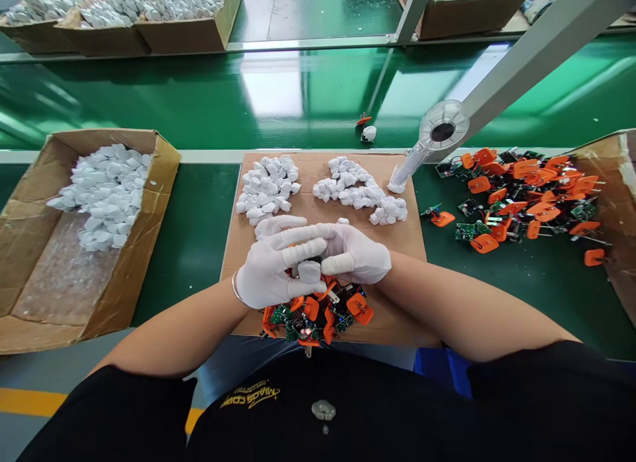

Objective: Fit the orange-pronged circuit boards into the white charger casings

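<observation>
My left hand [278,260] and my right hand [350,250], both in white gloves, meet over the front middle of a cardboard sheet [397,283]. Between their fingers they grip a small rounded white plastic piece [309,271]. Dark parts show beside it, but the fingers cover most of them. Right below my hands lies a heap of green circuit boards with orange plastic parts [311,309]. Beyond my fingers, white plastic pieces form a left pile [268,187] and a right pile [352,183] on the cardboard.
A cardboard box [166,158] of white pieces stands at left. More orange parts and boards [536,190] lie at right by another box [613,203]. A clear plastic fan-like object [444,127] leans near a grey post [527,57]. One board assembly [368,132] rests on the green surface behind.
</observation>
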Tool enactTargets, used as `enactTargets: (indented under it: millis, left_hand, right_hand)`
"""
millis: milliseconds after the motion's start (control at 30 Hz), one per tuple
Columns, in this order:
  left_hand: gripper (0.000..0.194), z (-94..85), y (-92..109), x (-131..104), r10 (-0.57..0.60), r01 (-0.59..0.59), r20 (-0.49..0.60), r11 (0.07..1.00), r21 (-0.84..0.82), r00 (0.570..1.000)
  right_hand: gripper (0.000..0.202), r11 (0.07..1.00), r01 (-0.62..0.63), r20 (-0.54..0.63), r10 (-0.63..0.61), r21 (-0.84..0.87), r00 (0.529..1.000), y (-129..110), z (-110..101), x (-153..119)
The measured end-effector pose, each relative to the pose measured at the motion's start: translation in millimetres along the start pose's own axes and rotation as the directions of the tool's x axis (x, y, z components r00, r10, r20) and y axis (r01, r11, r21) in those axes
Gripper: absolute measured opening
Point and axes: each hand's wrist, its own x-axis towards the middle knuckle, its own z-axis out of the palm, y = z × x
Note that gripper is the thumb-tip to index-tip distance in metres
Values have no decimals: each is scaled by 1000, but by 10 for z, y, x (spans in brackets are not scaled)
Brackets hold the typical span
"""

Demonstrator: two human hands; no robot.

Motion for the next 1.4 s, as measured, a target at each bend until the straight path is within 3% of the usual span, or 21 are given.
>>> enactTargets:
  millis: [133, 300, 500, 667, 733, 867, 967, 1067, 1133, 1233, 1400]
  left_hand:
    - [60, -57, -26, 4, 35, -31, 64, 997, -66, 997]
    - [57, -61, -88, -18, 71, -68, 29, 994, -90, 997]
    - [55, -19, -116, -12, 37, -31, 74, 996, -85, 997]
    - [59, -38, -93, 26, -28, 50, 97, 971, -235, 995]
    - [54, -51, -81, 29, -39, 51, 47, 959, -279, 998]
    - [28, -67, -47, 34, -106, 95, -46, 976, -197, 993]
    - [9, -71, -9, 71, -180, 172, -25, 965, -197, 983]
    - [10, -62, 20, 89, -248, 247, 29, 940, -235, 968]
    - [6, -45, 22, 59, -281, 271, -13, 937, -221, 960]
    - [20, -19, -8, -28, -233, 219, -83, 964, -147, 969]
    - [54, -34, -77, -78, -66, 60, -75, 995, -74, 995]
  right_hand:
    - [50, 999, -9, -56, 11, 32, 998, 4, -6, -20]
    - [50, 997, 44, -141, -34, 67, 989, 44, 7, -36]
    - [50, 996, 84, -158, -79, 29, 984, 52, 31, -10]
    - [46, 975, 217, -162, -220, -38, 962, 38, 12, 22]
    - [45, 969, 236, -220, -246, -72, 944, 45, -4, 27]
    - [46, 958, 224, -300, -269, -177, 915, 73, -13, 21]
    - [47, 938, 236, -301, -309, -254, 902, 79, 6, 12]
    - [47, 929, 237, -309, -323, -284, 895, 69, 17, 11]
    - [44, 936, 233, -328, -314, -263, 891, 61, 16, 17]
    - [42, 955, 226, -325, -280, -194, 903, 47, 17, 27]
    - [40, 970, 218, -287, -239, -103, 928, 32, 32, 27]
